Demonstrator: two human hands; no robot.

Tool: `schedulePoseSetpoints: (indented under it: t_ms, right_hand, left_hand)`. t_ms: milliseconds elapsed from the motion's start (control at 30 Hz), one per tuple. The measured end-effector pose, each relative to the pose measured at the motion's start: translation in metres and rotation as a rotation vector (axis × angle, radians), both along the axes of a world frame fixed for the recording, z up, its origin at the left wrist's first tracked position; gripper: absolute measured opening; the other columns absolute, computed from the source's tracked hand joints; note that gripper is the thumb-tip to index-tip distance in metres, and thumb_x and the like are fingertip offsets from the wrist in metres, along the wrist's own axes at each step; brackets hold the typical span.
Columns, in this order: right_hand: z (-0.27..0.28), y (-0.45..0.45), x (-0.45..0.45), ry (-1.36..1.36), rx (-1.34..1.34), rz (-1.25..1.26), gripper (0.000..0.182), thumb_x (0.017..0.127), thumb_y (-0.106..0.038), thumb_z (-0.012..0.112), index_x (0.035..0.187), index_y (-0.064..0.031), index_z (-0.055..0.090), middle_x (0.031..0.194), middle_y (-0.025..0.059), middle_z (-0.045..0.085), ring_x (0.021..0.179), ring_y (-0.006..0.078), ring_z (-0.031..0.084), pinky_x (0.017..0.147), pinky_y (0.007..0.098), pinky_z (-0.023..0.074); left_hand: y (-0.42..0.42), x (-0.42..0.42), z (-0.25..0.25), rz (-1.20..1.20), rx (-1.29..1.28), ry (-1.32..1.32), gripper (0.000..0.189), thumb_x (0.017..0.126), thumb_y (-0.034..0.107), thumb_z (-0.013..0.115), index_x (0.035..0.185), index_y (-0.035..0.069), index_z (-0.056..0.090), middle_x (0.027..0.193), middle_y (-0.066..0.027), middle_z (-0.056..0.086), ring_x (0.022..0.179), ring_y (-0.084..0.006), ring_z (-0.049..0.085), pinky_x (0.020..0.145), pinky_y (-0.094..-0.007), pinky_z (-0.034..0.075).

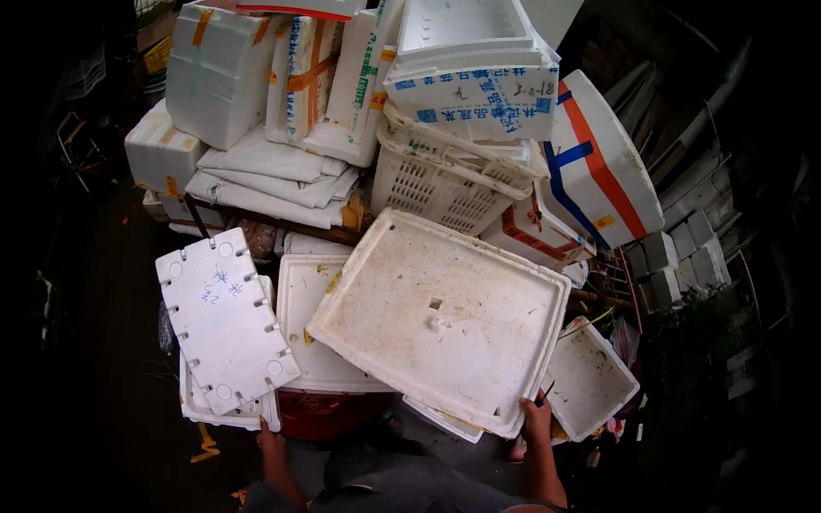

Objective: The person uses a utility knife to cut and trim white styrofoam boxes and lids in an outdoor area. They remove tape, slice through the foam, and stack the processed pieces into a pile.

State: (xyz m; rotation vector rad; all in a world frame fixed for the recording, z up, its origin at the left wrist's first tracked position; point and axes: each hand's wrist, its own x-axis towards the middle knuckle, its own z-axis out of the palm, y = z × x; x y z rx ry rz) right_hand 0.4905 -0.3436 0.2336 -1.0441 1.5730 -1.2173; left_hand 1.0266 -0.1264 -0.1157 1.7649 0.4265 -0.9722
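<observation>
My right hand (537, 420) grips the lower right corner of a large, stained white foam lid (397, 288), its recessed side facing up. A thin dark pointed tool (547, 392), perhaps a knife or pen, sticks up from that hand. At the lower left, my left hand (270, 442) holds the near corner of a shallow foam lid (269, 405). On top of this lid lies a tilted, notched foam panel (224, 327) with blue handwriting. Another foam lid (304, 288) is partly hidden beneath the large one. My fingers' undersides are hidden.
Behind stand foam boxes (215, 77), folded white sheets (276, 170), a slatted plastic crate (410, 179) and a printed foam box (474, 96). A taped foam box (616, 160) leans at right. An open foam box (587, 385) sits below it. Something red (333, 417) shows underneath.
</observation>
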Motion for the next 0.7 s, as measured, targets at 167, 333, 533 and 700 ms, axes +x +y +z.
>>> schedulePoseSetpoints:
  t_ms: [167, 333, 533, 700]
  right_hand:
    - [-0.018, 0.024, 0.003, -0.106, 0.027, -0.043, 0.050, 0.076, 0.000, 0.060, 0.126, 0.0048, 0.052, 0.106, 0.0090, 0.065, 0.090, 0.0155, 0.062, 0.083, 0.0277, 0.0485]
    - [-0.052, 0.049, 0.015, -0.262, 0.049, -0.154, 0.052, 0.077, 0.000, 0.063, 0.127, 0.0065, 0.050, 0.106, 0.0103, 0.064, 0.090, 0.0160, 0.062, 0.082, 0.0277, 0.0492]
    - [-0.076, 0.080, -0.010, -0.378, 0.055, -0.225, 0.060, 0.076, -0.001, 0.066, 0.132, 0.0103, 0.044, 0.111, 0.0148, 0.062, 0.092, 0.0183, 0.062, 0.082, 0.0295, 0.0500]
    - [-0.086, 0.094, -0.042, -0.378, 0.005, -0.291, 0.060, 0.078, -0.002, 0.066, 0.133, 0.0067, 0.044, 0.115, 0.0127, 0.061, 0.097, 0.0174, 0.060, 0.086, 0.0289, 0.0478]
  left_hand:
    - [-0.021, -0.029, 0.072, -0.186, -0.232, 0.457, 0.054, 0.085, 0.048, 0.063, 0.114, 0.003, 0.050, 0.095, -0.0116, 0.058, 0.072, -0.0254, 0.059, 0.059, -0.0432, 0.050]
    - [-0.101, -0.118, 0.192, -0.930, -0.515, 0.501, 0.050, 0.092, 0.040, 0.058, 0.125, 0.004, 0.048, 0.114, -0.0154, 0.060, 0.093, -0.0259, 0.062, 0.079, -0.0427, 0.052]
    - [-0.143, -0.240, 0.254, -1.081, -0.494, 0.760, 0.077, 0.086, 0.049, 0.064, 0.140, 0.005, 0.030, 0.134, -0.0221, 0.045, 0.119, -0.0376, 0.048, 0.092, -0.0509, 0.045]
    - [-0.147, -0.331, 0.264, -0.857, -0.626, 0.767, 0.066, 0.088, 0.037, 0.067, 0.138, 0.013, 0.033, 0.136, -0.0103, 0.043, 0.126, -0.0332, 0.042, 0.097, -0.0589, 0.038]
